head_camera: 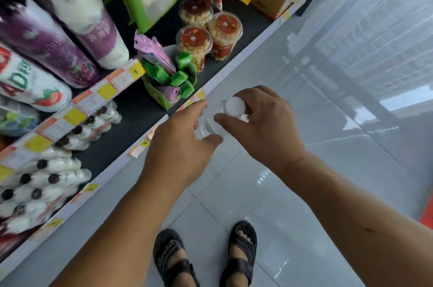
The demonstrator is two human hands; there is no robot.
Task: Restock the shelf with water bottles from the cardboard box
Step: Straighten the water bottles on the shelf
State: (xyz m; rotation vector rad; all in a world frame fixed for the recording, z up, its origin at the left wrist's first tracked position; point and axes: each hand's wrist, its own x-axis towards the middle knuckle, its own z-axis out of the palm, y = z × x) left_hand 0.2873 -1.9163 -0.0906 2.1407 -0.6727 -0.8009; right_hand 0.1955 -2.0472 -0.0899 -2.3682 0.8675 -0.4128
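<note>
Water bottle [209, 126]: clear, with white cap [234, 106]; seen from above, held in the air over the pale tiled floor [269, 202], just outside the front edge of the lower shelf [131, 113]; not resting on the shelf

Right hand [264, 123]: closed round the bottle's neck, fingers curled just under the cap, thumb on the near side

Left hand [178, 144]: spread wide, fingers fairly straight, forefinger on the far side of the clear body and thumb on the near side; seemingly touching the plastic, though blur leaves the contact unsure

Lower shelf, dark deck: green display box [164, 92] of green and purple snack packets near the front edge, just beyond the hands; three clear snack tubs [195, 45] with red lids behind it; multipacks of small white bottles with dark caps [46, 176] to the left

Upper shelf: large white, purple and strawberry-printed packs, blurred; strip of yellow and orange price labels [105, 92] along its edge

Floor, below the arms: two feet in dark sandals [241, 254], toes pointing toward the shelf
</note>
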